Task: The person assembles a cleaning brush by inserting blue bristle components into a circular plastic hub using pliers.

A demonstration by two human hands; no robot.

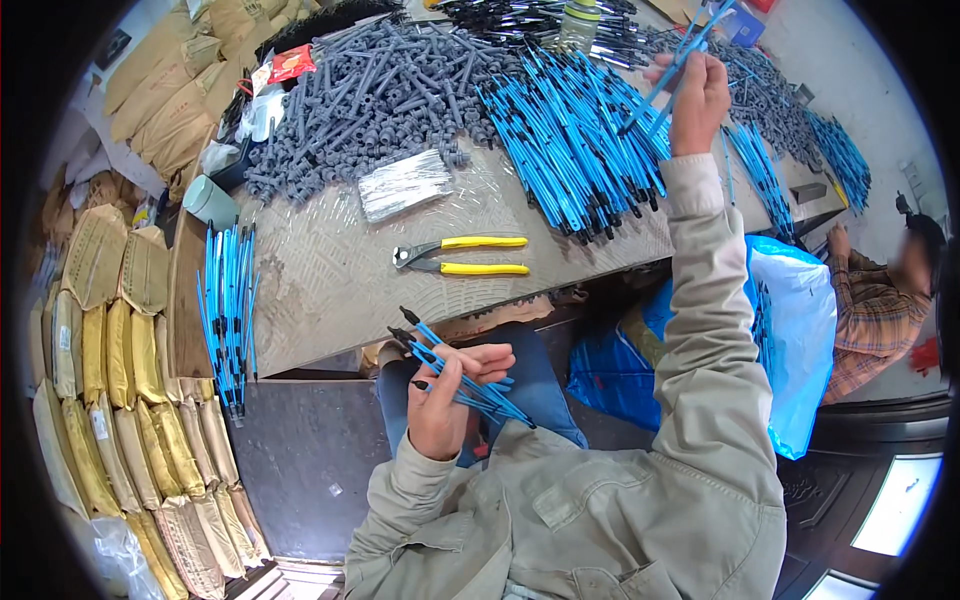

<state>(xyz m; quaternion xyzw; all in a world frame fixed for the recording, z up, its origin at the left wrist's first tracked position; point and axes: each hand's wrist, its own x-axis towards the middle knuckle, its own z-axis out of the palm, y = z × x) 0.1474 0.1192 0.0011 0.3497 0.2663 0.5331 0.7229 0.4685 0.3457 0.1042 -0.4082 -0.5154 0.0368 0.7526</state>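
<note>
Low in front of my lap, my left hand (443,395) has its fingers curled around several thin blue rods with black tips (487,400). My right hand (700,100) is raised above the far right of the table, pinching long blue rods (690,48) that cross each other; blur hides their exact number. Below and left of it lies a big heap of blue rods with black ends (570,140). Nearer me on the tabletop rest end-cutting pliers with yellow handles (484,269), their jaws pointing left. Beyond the pliers is a flat bundle of thin silvery pins (404,186).
Grey plastic anchor-like parts (380,95) are heaped across the back of the table (330,290). More blue rods (230,310) overhang its left edge beside a pale green cup (208,200). Blue plastic bags (625,355) stand right of my legs; a person (880,310) sits beyond. Sacks (130,400) are stacked at left.
</note>
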